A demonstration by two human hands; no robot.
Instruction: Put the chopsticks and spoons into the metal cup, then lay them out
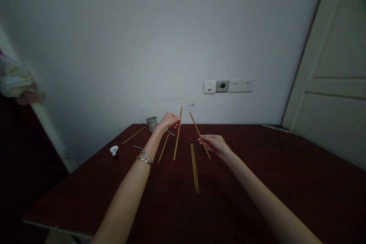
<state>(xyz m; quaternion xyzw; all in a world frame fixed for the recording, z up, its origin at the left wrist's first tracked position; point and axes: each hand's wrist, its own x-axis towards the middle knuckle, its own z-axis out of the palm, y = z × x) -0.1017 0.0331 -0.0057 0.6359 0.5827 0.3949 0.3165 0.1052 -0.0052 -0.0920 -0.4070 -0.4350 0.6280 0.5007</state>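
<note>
A: Nearest?
B: 2 chopsticks point(194, 167) are lying together on the worktop point(246, 198).
A: Beyond?
B: Right hand point(215, 145): grip is pinching 1 chopstick point(196, 127) mid-shaft. Left hand point(170, 119) is pinching a 2nd stick point(177, 137) higher.
A: Handling?
B: Probably light, stiff, slightly slippery; mid-shaft should be balancing best.

Free tabletop point(274, 160) right of right hand point(215, 145), chopsticks point(195, 167) lying between forearms point(128, 198), cup point(151, 125) beside left hand point(170, 119)

No text, label, brand, number or sign can be read. A small dark mark can be seen on the bowl of the white spoon point(114, 149), but it is too small to be made out. Yellow patches are shown on the pale bundle point(14, 80) at the left edge, too blurred to be deciphered.
</note>
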